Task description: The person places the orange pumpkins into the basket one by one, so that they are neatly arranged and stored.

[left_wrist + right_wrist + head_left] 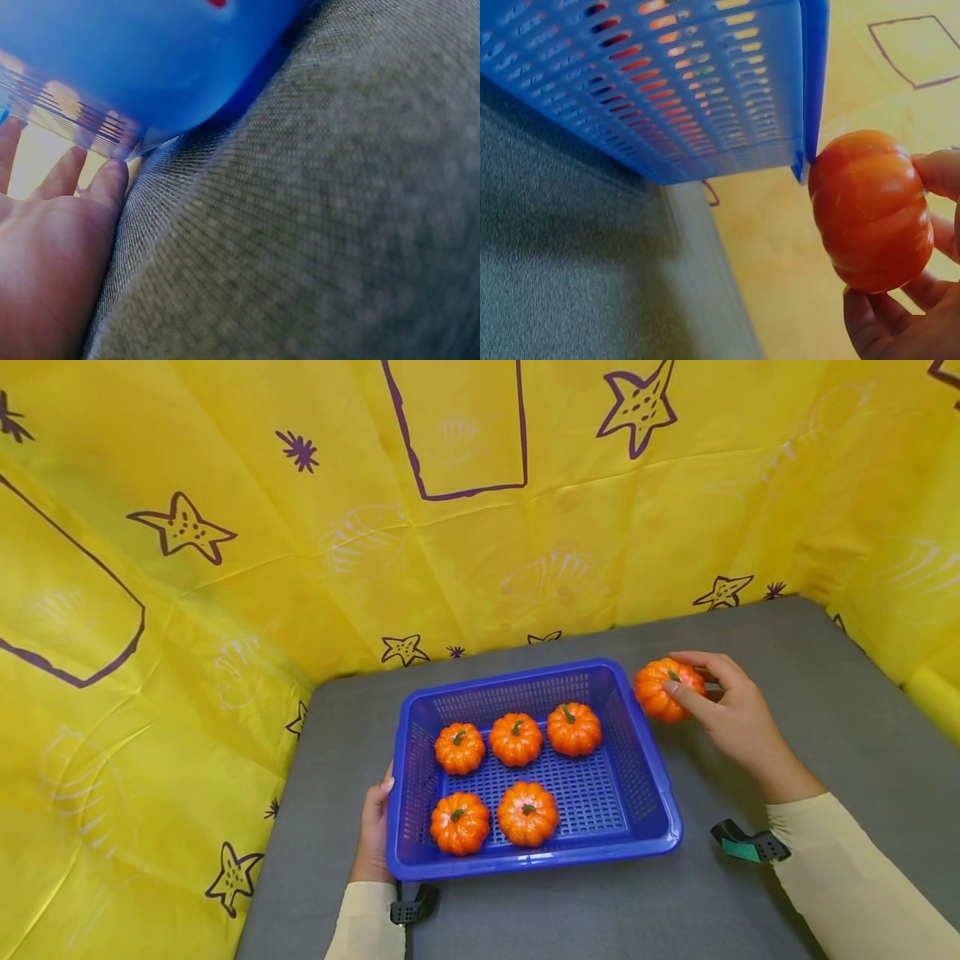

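A small orange pumpkin (662,690) with a green stem is held by my right hand (731,714), just off the right rim of a blue plastic basket (652,777). In the right wrist view, thumb and fingers pinch the ribbed pumpkin (870,214) from its sides, above table level. My left hand (372,827) rests against the basket's left side, with the thumb near the rim. The left wrist view shows its fairly straight fingers (64,176) at the slotted wall. Inside the basket lie several similar pumpkins: three in the back row and two in front, including this one (528,814).
The basket stands on a grey cloth-covered table (585,910). A yellow curtain (465,560) printed with starfish and other shapes hangs behind and along both sides. Dark wrist straps (750,843) sit by the sleeves.
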`<state>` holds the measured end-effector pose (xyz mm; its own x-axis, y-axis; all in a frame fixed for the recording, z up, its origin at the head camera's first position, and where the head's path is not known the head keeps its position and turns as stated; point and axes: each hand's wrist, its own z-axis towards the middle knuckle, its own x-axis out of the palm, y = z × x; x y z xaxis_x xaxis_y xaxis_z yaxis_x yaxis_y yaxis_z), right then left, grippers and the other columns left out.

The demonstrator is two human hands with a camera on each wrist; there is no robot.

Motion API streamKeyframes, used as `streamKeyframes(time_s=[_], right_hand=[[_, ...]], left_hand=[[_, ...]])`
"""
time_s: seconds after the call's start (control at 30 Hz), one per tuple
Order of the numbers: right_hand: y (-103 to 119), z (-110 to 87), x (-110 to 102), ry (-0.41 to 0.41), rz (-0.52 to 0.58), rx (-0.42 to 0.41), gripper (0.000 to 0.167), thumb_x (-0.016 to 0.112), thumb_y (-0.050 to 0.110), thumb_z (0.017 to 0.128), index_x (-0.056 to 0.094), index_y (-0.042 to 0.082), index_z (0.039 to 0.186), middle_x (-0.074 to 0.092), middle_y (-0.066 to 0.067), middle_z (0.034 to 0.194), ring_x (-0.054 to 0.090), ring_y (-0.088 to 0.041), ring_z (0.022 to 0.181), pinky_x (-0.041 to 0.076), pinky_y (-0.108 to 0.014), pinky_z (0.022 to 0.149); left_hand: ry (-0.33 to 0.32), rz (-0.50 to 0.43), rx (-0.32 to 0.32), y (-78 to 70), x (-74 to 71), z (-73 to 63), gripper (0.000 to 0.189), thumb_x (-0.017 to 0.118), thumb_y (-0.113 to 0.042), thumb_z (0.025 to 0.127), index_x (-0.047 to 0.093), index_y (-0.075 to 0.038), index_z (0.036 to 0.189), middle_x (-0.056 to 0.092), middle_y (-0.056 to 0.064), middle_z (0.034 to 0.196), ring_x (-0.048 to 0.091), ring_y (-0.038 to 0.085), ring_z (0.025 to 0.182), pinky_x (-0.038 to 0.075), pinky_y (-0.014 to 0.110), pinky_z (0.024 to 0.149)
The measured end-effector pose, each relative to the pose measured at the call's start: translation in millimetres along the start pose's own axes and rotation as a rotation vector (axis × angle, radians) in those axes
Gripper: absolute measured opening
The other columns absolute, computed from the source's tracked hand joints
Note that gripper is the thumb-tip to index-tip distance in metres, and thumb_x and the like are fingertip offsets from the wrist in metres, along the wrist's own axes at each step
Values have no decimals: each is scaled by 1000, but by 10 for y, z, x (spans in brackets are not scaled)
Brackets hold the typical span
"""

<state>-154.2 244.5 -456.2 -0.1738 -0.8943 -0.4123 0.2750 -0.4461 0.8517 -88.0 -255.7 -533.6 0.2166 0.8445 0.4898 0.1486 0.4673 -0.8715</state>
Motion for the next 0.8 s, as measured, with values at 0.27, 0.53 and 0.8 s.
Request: streamKeyframes(time_s=[0.27, 0.53, 0.8], right_hand=[[47, 1, 33, 3, 23, -26, 44, 74, 6, 102, 65, -1, 145, 60, -15, 132, 53, -16, 110, 45, -13, 84], [144, -24, 102, 35, 55, -61, 43, 74, 5, 102, 66, 0, 144, 61, -12, 132, 55, -16, 109, 46, -12, 85], [250, -62, 198, 56, 97, -114, 43, 75, 0, 100, 68, 0, 142, 63, -11, 130, 57, -15, 110, 48, -14, 85]], left_hand=[[-22, 14, -9, -29, 37, -24, 64, 30, -36, 111, 26, -24, 174, 34, 14, 172, 49, 30, 141, 45, 42, 115], [-47, 16, -20, -50, 77, -38, 64, 29, -34, 110, 27, -25, 174, 31, 15, 174, 47, 32, 142, 44, 43, 116], [-25, 14, -17, -45, 74, -30, 64, 28, -34, 110, 27, -24, 173, 31, 17, 173, 48, 32, 140, 45, 42, 115]])
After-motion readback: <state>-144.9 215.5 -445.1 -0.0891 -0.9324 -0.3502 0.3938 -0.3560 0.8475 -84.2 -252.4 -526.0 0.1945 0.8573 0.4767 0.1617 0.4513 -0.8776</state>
